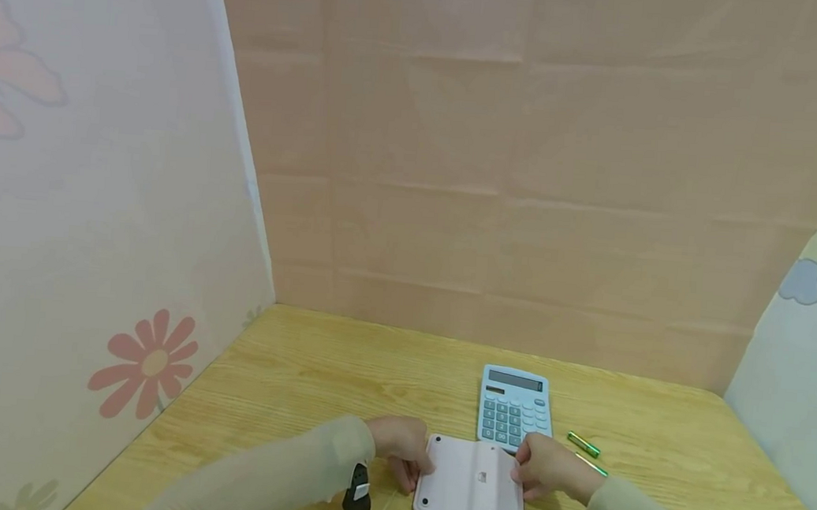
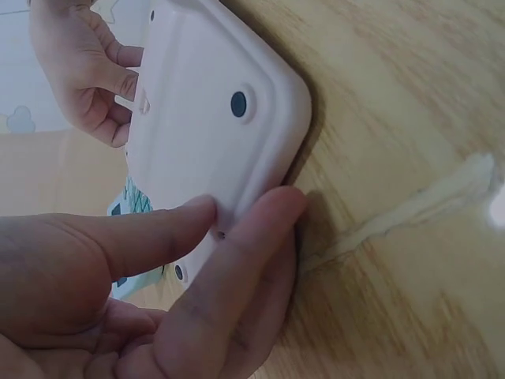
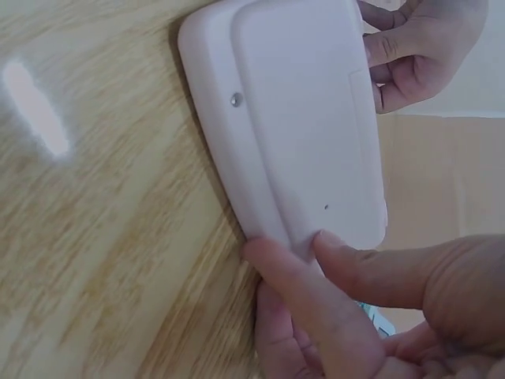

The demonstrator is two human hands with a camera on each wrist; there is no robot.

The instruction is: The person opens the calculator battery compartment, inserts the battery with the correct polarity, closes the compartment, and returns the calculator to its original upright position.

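A yellow wooden worktop [image 1: 344, 361] is filling the low part of the room. A plain brown wall [image 1: 528, 176] is standing behind it. On the left, a pale wall [image 1: 82, 240] is showing a big red flower [image 1: 154, 364]. On the right, another pale wall [image 1: 812, 378] is showing a little blue shape [image 1: 801, 282].

A pale pink gadget [image 1: 451, 479] is sitting between the two hands, near the front of the worktop, with its back side facing up. One of its dark round feet [image 2: 238, 104] is showing close up. The left hand [image 1: 404, 447] is pinching its left edge, and the right hand [image 1: 552, 464] is pinching its right edge. A blue calculator [image 1: 514, 412] is lying just behind it. Two green batteries [image 1: 583, 444] are lying near the right hand.
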